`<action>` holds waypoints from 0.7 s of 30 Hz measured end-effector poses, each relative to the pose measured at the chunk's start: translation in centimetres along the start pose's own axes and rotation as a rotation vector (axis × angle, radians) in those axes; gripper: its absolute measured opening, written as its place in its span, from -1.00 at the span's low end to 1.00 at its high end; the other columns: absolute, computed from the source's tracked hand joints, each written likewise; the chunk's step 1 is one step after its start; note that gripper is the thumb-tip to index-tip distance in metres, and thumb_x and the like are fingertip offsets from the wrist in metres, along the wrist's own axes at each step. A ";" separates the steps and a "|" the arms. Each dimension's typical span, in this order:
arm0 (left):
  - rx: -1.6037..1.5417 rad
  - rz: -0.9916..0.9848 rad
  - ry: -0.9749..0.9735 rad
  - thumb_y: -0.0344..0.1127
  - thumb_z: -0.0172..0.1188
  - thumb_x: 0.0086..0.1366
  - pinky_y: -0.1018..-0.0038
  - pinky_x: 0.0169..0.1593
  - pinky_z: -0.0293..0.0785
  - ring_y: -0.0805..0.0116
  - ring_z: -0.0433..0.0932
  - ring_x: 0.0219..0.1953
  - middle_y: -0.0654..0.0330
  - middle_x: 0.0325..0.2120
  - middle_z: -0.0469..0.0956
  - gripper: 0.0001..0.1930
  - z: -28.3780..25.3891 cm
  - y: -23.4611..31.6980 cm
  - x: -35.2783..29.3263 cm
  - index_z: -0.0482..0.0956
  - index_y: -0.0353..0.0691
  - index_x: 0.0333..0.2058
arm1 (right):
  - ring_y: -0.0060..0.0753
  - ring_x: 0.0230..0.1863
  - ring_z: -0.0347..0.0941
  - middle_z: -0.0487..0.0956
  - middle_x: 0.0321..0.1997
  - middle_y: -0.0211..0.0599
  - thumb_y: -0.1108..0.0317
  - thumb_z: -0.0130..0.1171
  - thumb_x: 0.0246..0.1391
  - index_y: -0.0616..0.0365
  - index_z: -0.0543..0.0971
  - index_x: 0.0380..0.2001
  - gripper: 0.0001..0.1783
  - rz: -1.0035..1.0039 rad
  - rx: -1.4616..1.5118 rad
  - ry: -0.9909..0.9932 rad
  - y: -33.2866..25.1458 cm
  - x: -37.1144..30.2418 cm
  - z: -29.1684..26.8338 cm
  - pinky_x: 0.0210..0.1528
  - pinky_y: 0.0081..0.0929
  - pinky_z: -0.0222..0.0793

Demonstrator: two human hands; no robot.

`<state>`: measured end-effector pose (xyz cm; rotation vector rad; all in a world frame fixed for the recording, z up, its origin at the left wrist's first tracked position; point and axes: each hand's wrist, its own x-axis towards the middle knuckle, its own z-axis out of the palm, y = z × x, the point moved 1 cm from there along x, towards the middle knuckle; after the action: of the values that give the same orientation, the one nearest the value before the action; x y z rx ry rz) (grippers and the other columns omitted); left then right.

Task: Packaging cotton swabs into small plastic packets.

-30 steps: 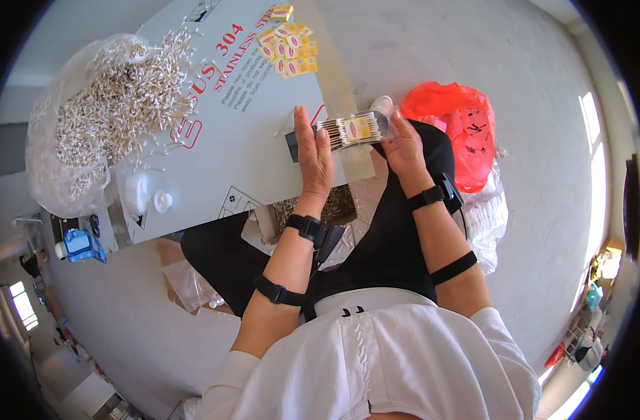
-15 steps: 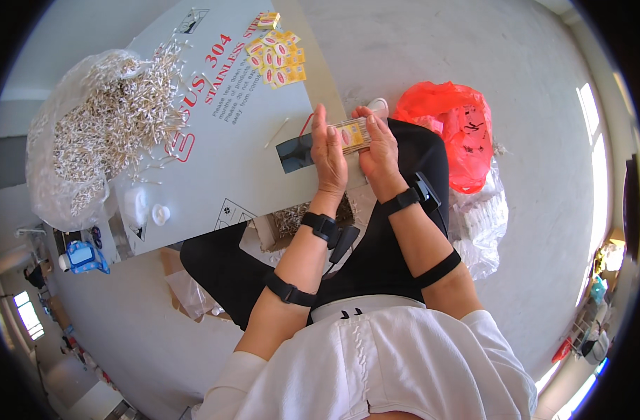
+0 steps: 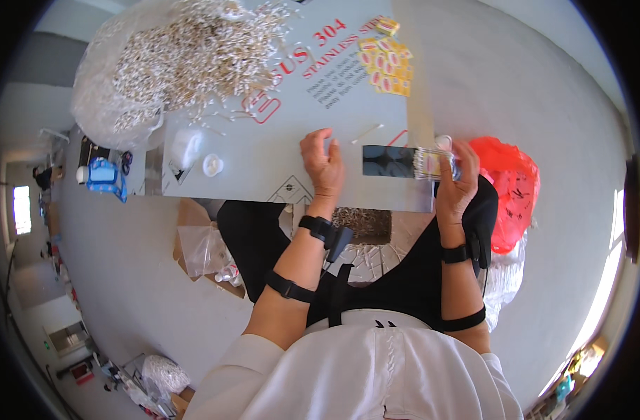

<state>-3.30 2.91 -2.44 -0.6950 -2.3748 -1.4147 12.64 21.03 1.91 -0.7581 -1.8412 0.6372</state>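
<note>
Grey, film-covered tabletop (image 3: 257, 157), head view: your two hands stand over its near right part, with a crumpled red plastic bag (image 3: 505, 199) just to the right of the grip and off the table. Your right hand (image 3: 458, 187) has thumb and fingers closed about the right end of a clear plastic packet of slender, white-tipped cotton swabs with a yellow label (image 3: 426, 164), which lies left of the palm, at the table's right edge; whether it rests on the table cannot be told. Your left hand (image 3: 325, 168) is empty, its fingers loosely curled and apart from the thumb, well to the left of the grip. Note the change: half a second earlier both your hands were around the packet; now your right alone has it, so the first handling by both palms appears broken off. Between your hands, just left of the packet, lies a flat, dark, glossy rectangular strip (image 3: 383, 161); a single white cotton swab (image 3: 368, 133) lies beyond it. Farther ahead of the grip, to its left, are small yellow-and-white paper cards (image 3: 386, 66); far left, a heap of loose white cotton swabs (image 3: 215, 56) spills from a translucent plastic bag (image 3: 99, 91).
</note>
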 end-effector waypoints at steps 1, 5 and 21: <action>0.090 -0.031 -0.013 -0.56 0.16 0.09 0.21 0.00 0.34 0.04 0.40 -0.10 0.08 -0.20 0.49 -0.70 -1.3 -1.7 0.6 0.48 -0.25 -0.15 | -0.30 -0.14 0.51 0.54 -0.09 -0.20 0.57 0.23 0.02 0.27 0.52 -0.08 -0.67 0.129 0.142 -0.319 -0.6 0.0 0.8 -0.08 -0.44 0.43; 0.154 -0.175 0.062 -0.59 0.16 0.06 0.19 -0.01 0.34 0.03 0.39 -0.10 0.08 -0.23 0.48 -0.72 -5.3 -6.5 2.6 0.49 -0.26 -0.20 | -0.11 -0.19 0.51 0.53 -0.05 -0.12 0.62 0.20 -0.09 0.25 0.52 -0.10 -0.61 0.060 0.183 -0.745 -2.1 -1.0 5.7 -0.09 -0.30 0.45; 0.516 -0.155 0.140 -0.08 0.40 -0.03 -0.02 0.22 0.14 -0.12 0.17 0.23 -0.02 0.18 0.26 -0.28 -6.7 -14.3 14.8 0.41 -0.03 0.15 | -0.09 -0.19 0.43 0.50 -0.26 -0.23 0.55 0.21 -0.09 0.16 0.53 -0.40 -0.87 -0.212 0.127 -0.660 -5.0 -4.6 11.9 -0.14 -0.23 0.38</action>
<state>-23.50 -4.94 -2.83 -0.2702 -2.5608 -0.8016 1.88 13.31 -1.53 -0.2662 -2.4059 0.9273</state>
